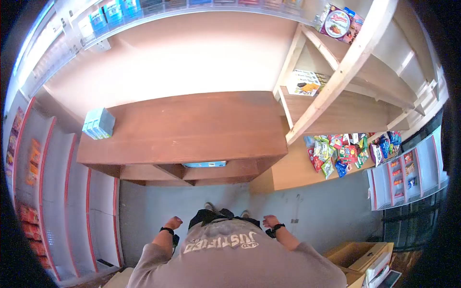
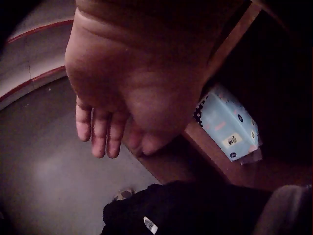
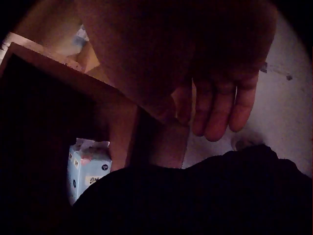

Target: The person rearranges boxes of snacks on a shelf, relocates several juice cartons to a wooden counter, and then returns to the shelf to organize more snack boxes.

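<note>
1. Nearest: a greyish shirt [image 1: 216,259] with pale lettering, above dark trousers [image 1: 204,218]; at lower right, an open cardboard box [image 1: 370,254].
2. Hanging released at one side of the waist, fingers loosely extended and gripping nothing: left hand [image 2: 124,88]; at the other side, likewise released and gripping nothing: right hand [image 3: 205,73]; round each wrist, a black band [image 1: 167,230]; below, grey floor [image 1: 326,206].
3. Ahead of both hands and apart from them: a pale blue pack [image 1: 206,164], lying beneath the brown tabletop [image 1: 192,125], in the compartment to the right of the divider; in the wrist views, marked with small dark round prints.
4. On the tabletop, toward its left end: a light blue block of boxes [image 1: 98,123], set close together.
5. Along the left: pale shelves [image 1: 79,192] with red edges, bearing red packets [image 1: 30,221].
6. To the right: a heap of colourful snack bags [image 1: 338,153] on a wooden surface; beyond, a small white rack [image 1: 408,177].
7. Upper right: a wooden frame [image 1: 343,72] with printed cartons [image 1: 303,82] on its boards; along the top, a high shelf of blue boxes [image 1: 114,12].
</note>
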### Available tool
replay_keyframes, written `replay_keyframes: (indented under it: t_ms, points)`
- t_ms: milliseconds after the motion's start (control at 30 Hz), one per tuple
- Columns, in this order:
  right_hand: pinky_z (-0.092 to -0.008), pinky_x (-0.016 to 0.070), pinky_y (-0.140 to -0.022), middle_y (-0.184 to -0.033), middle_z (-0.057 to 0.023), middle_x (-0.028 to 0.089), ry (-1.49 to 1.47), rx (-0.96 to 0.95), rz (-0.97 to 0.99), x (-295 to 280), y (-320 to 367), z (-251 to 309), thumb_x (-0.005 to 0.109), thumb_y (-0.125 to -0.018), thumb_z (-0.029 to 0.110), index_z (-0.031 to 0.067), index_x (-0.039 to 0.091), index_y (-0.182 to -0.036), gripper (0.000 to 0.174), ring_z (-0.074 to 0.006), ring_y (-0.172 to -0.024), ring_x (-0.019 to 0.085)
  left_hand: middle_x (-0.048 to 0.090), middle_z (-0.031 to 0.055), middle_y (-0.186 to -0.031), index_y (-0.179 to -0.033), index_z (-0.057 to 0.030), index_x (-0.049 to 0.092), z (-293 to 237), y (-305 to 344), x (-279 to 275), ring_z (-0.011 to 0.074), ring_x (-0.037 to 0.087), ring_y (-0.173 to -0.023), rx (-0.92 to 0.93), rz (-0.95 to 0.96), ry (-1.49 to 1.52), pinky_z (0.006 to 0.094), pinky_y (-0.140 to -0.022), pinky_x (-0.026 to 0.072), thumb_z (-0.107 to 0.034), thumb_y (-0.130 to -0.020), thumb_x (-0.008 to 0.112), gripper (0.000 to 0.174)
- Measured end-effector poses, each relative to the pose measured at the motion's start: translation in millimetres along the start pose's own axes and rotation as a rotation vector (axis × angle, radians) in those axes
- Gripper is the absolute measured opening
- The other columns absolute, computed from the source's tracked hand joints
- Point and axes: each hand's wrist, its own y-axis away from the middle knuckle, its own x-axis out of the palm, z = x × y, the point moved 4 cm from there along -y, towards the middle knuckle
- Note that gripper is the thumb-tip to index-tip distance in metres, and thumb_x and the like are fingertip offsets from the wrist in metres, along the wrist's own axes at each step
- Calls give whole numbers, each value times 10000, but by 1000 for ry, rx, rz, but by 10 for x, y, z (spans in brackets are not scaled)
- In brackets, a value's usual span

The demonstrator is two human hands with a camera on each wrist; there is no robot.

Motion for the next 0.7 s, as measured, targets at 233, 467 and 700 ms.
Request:
replay_keyframes:
  t_ms: [233, 467, 700]
  points:
    - [-363, 544, -525, -927, -136, 674, 304, -23, 96, -1030, -760, -1062, 528, -940, 217, 42, 593, -1071, 228, -223, -661, 654, 650, 228, -1117, -1146, -75, 628, -899, 489, 402, 378, 585, -1113, 55, -136, -41, 432, -956, 459, -338, -858, 601, 391]
    - [-391, 586, -589, -989, -170, 676, 528, -127, 191, -1172, -443, -527, 530, -915, 38, -34, 530, -1217, 310, -244, -773, 690, 660, 215, -1101, -1104, -75, 631, -1527, 920, 758, 376, 606, -1077, 57, -227, -147, 425, -922, 480, -361, -832, 608, 395]
    - [-395, 572, -574, -970, -164, 676, 160, 80, 69, -1338, -620, -323, 557, -918, 178, 0, 572, -1163, 303, -260, -705, 676, 657, 208, -1117, -1128, -63, 625, -1240, 1020, 1083, 353, 600, -1101, -27, -238, -72, 419, -949, 470, -319, -817, 644, 403]
